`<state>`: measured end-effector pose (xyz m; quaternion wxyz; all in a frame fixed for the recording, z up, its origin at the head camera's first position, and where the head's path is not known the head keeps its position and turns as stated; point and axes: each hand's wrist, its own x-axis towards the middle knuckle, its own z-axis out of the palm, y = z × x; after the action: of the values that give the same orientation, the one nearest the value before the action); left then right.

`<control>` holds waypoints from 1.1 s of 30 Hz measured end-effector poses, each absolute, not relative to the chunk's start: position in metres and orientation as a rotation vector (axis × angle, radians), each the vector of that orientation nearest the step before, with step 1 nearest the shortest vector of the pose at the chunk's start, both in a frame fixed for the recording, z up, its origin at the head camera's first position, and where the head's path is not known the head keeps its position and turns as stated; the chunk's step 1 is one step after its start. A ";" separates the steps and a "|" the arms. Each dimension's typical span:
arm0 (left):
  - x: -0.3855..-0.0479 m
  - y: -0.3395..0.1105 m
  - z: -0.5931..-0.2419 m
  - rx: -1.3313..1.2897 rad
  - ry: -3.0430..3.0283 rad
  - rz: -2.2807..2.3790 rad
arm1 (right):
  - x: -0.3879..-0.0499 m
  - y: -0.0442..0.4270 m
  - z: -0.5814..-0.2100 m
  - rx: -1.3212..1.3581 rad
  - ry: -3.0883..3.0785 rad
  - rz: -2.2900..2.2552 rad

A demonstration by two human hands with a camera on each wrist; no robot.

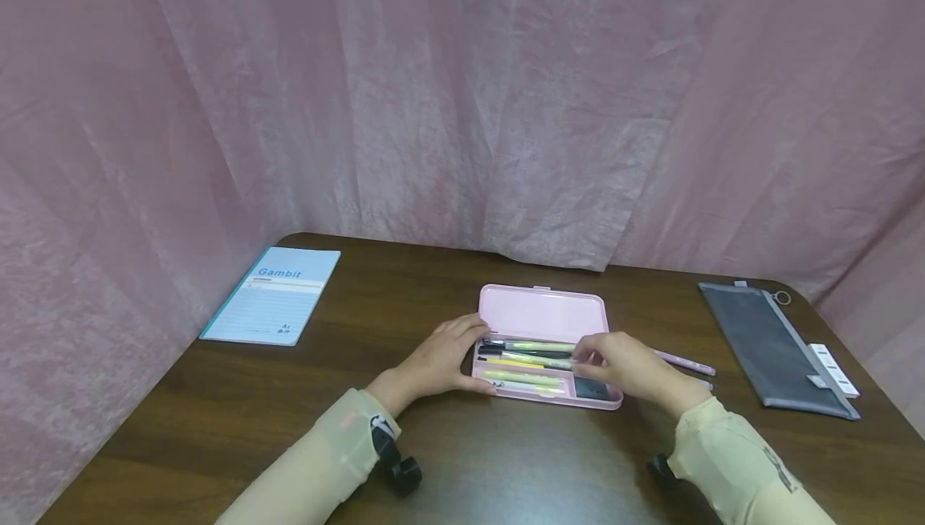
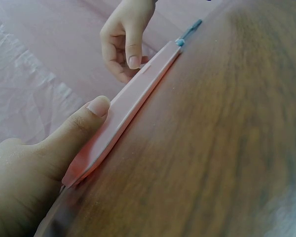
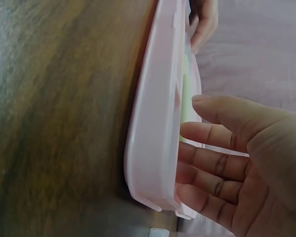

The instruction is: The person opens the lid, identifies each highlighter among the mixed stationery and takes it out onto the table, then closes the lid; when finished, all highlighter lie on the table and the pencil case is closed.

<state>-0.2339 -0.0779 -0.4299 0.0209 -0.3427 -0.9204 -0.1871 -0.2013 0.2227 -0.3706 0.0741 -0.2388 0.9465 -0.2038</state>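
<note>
A pink pencil case point(image 1: 542, 312) lies with its lid back on the table, several pens and markers point(image 1: 523, 379) in its compartments. My left hand point(image 1: 437, 356) grips the case's left end, thumb point(image 2: 91, 116) at the front wall and fingers toward the hinge side. Over the right part of the case, my right hand point(image 1: 621, 364) reaches in at the ends of the pens. Its thumb and bent fingers point(image 3: 212, 160) stand apart in the right wrist view, beside a light green pen point(image 3: 186, 94). A dark piece point(image 1: 591, 388) sits in the front right compartment.
A light blue notebook point(image 1: 275, 296) lies at the left. To the right are a grey zip pouch point(image 1: 776, 348), a white item point(image 1: 833, 369) by its edge, and a purple pen point(image 1: 686, 362) behind my right wrist. Pink curtains point(image 1: 462, 107) hang behind the brown table point(image 1: 405, 276).
</note>
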 end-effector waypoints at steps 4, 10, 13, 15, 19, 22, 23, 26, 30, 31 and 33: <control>-0.234 -0.078 -0.430 -1.066 -2.855 -0.573 | -0.200 0.221 -0.372 -0.673 2.800 -0.648; -0.233 -0.078 -0.429 -1.071 -2.846 -0.577 | -0.200 0.219 -0.375 -0.686 2.817 -0.627; -0.233 -0.078 -0.429 -1.074 -2.843 -0.577 | -0.199 0.218 -0.376 -0.691 2.837 -0.596; -0.233 -0.078 -0.429 -1.073 -2.846 -0.577 | -0.199 0.217 -0.375 -0.692 2.849 -0.580; -0.233 -0.078 -0.429 -1.066 -2.857 -0.580 | -0.199 0.216 -0.375 -0.726 2.887 -0.539; -0.233 -0.078 -0.428 -1.063 -2.858 -0.581 | -0.200 0.216 -0.375 -0.757 2.896 -0.543; -0.233 -0.078 -0.428 -1.063 -2.858 -0.580 | -0.200 0.216 -0.375 -0.756 2.898 -0.546; -0.233 -0.078 -0.428 -1.066 -2.856 -0.577 | -0.200 0.216 -0.375 -0.770 2.890 -0.556; -0.233 -0.078 -0.429 -1.063 -2.859 -0.572 | -0.201 0.217 -0.375 -0.773 2.880 -0.556; -0.234 -0.078 -0.429 -1.063 -2.860 -0.573 | -0.200 0.217 -0.375 -0.776 2.876 -0.557; -0.234 -0.078 -0.430 -1.062 -2.861 -0.576 | -0.201 0.217 -0.376 -0.776 2.870 -0.563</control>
<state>-0.2340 -0.0783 -0.4298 0.0180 -0.3419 -0.9211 -0.1855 -0.2006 0.2168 -0.3758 0.0579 -0.2560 0.9469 -0.1858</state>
